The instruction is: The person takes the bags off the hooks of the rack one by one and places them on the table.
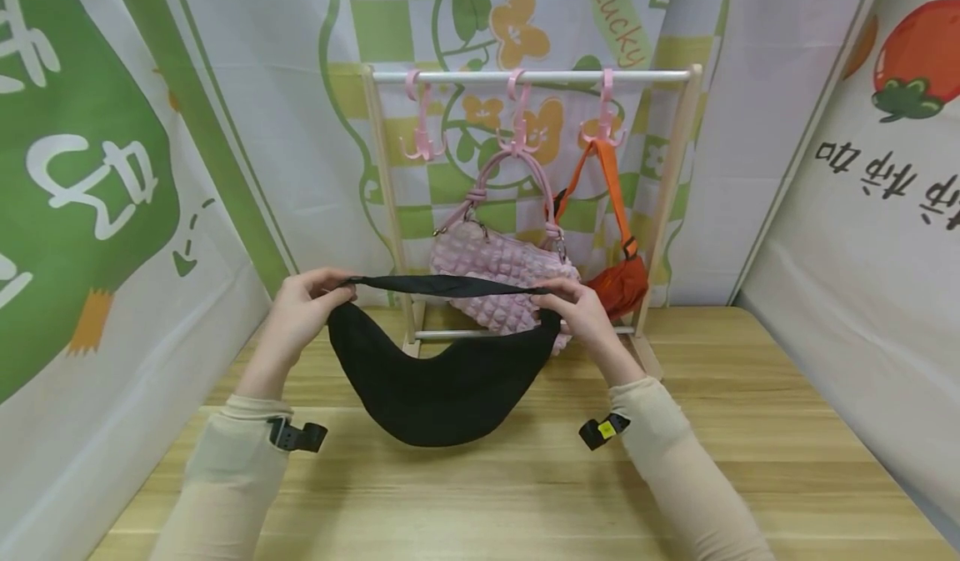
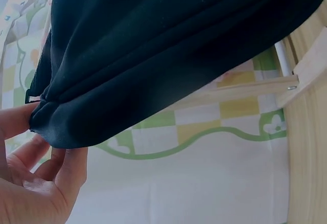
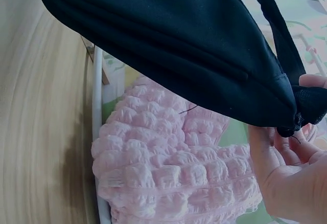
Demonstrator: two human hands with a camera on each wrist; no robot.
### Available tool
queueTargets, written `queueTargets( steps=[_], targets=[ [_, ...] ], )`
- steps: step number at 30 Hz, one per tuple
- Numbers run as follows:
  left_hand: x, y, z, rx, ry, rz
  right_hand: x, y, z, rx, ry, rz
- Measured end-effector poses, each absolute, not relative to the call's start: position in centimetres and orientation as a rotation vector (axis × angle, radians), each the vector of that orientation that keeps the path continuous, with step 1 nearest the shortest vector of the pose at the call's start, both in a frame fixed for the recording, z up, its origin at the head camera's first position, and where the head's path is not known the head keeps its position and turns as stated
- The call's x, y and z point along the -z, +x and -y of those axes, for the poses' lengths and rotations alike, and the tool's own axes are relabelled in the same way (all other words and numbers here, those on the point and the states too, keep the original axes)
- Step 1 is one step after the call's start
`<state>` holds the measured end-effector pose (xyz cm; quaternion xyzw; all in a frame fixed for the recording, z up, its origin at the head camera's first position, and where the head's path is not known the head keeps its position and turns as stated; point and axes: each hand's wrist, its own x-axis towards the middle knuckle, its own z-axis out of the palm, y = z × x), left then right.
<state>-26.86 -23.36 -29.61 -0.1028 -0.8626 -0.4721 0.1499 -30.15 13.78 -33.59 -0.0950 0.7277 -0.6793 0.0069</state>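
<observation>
A black crescent-shaped shoulder bag (image 1: 450,390) hangs in the air above the table, its strap (image 1: 442,285) stretched level between both hands. My left hand (image 1: 306,307) pinches the strap end at the bag's left corner; the left wrist view shows thumb and fingers on the black cloth (image 2: 76,127). At the other corner my right hand (image 1: 579,311) grips the strap end, where the right wrist view shows the fingers round bunched black webbing (image 3: 309,104). Behind the black bag, a pink puffy handbag (image 1: 480,252) hangs by its handle from a pink hook (image 1: 517,119).
A wooden rack with a metal bar (image 1: 465,77) stands at the back of the wooden table (image 1: 465,511). An orange bag (image 1: 622,284) hangs from the right pink hook (image 1: 603,111). The left pink hook (image 1: 423,127) bears nothing. Printed curtains (image 1: 262,69) enclose the table.
</observation>
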Motion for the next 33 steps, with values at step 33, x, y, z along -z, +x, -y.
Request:
queueTargets(
  steps=[33],
  targets=[
    [31.4, -26.3, 26.4, 1.462, -0.139, 2.562, 36.0, -30.1, -12.4, 2.047, -0.149, -2.232]
  ],
)
